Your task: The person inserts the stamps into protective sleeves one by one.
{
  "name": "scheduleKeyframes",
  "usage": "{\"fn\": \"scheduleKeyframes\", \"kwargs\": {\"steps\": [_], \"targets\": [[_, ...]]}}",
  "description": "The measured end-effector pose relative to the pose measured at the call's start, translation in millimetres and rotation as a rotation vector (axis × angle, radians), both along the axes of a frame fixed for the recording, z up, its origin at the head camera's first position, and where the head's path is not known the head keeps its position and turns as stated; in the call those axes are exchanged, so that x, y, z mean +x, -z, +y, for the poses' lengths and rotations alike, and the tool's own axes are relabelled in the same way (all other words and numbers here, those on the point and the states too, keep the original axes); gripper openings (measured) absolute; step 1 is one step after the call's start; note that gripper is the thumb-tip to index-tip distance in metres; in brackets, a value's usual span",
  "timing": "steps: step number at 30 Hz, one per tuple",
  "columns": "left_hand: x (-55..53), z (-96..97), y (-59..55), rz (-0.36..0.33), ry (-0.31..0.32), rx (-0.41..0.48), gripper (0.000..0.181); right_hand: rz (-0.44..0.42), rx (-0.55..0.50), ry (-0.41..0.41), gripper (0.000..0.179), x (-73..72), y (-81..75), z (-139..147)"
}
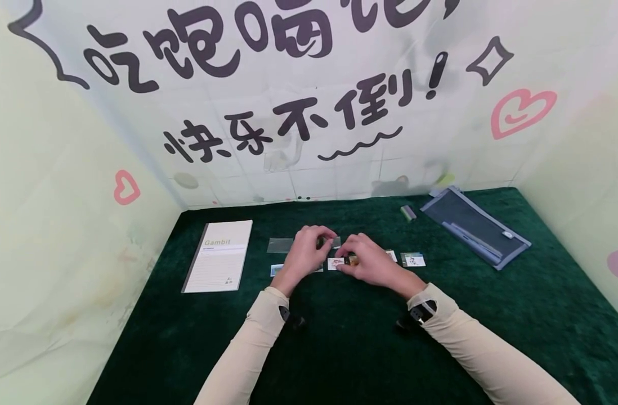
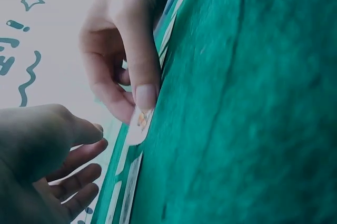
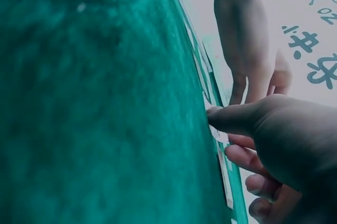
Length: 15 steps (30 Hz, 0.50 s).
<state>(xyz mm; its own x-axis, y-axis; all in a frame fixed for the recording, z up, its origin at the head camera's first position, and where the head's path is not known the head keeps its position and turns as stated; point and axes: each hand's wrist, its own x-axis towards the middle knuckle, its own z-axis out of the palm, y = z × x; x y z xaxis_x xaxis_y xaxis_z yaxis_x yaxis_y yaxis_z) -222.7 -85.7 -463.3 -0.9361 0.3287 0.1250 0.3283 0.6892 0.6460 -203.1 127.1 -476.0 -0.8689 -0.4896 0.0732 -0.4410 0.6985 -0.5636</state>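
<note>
A small white card (image 1: 335, 263) with a coloured picture lies on the dark green cloth. My right hand (image 1: 367, 260) pinches it at one edge; the left wrist view shows the thumb on the face of this card (image 2: 140, 129) and a finger behind it. Just left of it, my left hand (image 1: 307, 250) hovers over a row of small cards, fingers loosely bent, with nothing visible between them. A clear plastic sleeve (image 1: 280, 245) lies beyond the left hand. Another picture card (image 1: 276, 270) shows partly beneath that hand. The right hand partly hides further cards.
A white notebook (image 1: 218, 256) lies at the left. To the right of the hands is a small card in a clear sleeve (image 1: 413, 259). Farther back are a small green and purple object (image 1: 408, 212) and a blue mesh zip pouch (image 1: 476, 225) with pens.
</note>
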Motion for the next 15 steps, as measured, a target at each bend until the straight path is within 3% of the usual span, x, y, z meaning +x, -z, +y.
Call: {"fn": "scheduleKeyframes", "kwargs": {"steps": [7, 8, 14, 15], "targets": [[-8.4, -3.9, 2.3, -0.019, -0.001, -0.098, 0.026, -0.021, -0.099, -0.051, 0.015, 0.5, 0.0, -1.5], [-14.5, -6.0, 9.8, -0.011, 0.016, -0.111, 0.028, -0.034, -0.118, -0.053, 0.014, 0.7, 0.2, -0.7], [-19.7, -4.4, 14.0, -0.010, 0.029, -0.202, 0.032, -0.069, -0.194, -0.023, 0.011, 0.3, 2.9, 5.7], [-14.9, -1.9, 7.0, -0.021, 0.014, -0.212, 0.030, -0.066, -0.202, -0.017, 0.010, 0.1, 3.0, 6.9]]}}
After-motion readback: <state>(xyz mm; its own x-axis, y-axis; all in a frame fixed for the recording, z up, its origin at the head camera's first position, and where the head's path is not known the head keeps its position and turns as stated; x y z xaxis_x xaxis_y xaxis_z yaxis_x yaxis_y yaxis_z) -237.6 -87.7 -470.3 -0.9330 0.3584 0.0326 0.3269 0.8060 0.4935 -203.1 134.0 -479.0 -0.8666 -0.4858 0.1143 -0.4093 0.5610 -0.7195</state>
